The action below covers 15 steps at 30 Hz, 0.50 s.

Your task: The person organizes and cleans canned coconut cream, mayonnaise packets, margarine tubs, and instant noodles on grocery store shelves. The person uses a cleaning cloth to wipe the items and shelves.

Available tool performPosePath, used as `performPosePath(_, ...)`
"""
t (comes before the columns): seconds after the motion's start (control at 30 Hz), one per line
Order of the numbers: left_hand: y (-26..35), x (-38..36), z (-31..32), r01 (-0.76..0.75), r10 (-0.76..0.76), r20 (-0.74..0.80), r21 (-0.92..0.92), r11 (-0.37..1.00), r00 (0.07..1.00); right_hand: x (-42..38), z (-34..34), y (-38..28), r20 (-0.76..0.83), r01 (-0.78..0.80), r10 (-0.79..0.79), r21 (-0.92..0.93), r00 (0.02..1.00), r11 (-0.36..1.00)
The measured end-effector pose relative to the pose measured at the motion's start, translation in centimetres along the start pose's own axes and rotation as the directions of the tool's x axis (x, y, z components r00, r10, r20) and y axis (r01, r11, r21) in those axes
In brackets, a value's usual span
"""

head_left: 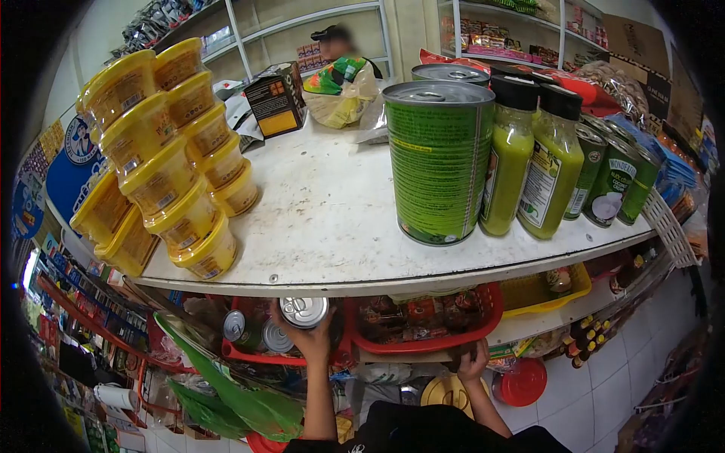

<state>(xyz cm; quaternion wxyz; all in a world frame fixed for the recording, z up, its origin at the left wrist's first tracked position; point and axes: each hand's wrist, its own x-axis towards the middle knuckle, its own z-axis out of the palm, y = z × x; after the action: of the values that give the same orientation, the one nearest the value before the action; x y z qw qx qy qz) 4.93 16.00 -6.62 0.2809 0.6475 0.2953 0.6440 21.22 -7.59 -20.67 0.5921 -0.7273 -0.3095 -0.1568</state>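
Just below the upper shelf's front edge, my left hand (308,340) is wrapped round a metal can (303,312), whose silver pull-tab lid faces up. Beside it, a red basket (291,360) holds other cans, among them a silver-topped can (277,337). My right hand (473,362) is closed at the lower shelf's edge (408,358), under a red basket (423,347) of packets; part of its fingers is hidden.
Yellow-lidded tubs (162,189) stand stacked on the left of the white shelf (317,204). On the right are large green cans (438,166), green sauce bottles (551,166) and smaller cans (608,185). A person (340,49) is behind. Green plastic (234,392) hangs lower left.
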Motion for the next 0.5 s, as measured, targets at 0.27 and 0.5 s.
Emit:
performPosePath(0.27,-0.8,0.5,-0.1,-0.020,-0.041,0.266,0.223,0.975,0.963,-0.5,0.0,0.4,0.026,-0.017,0.017,0.018,1.000,1.000)
performPosePath(0.5,-2.0,0.9,0.5,-0.255,-0.039,0.499,0.507,0.823,0.866,-0.8,0.1,1.1,-0.016,0.013,-0.013,0.011,1.000,1.000)
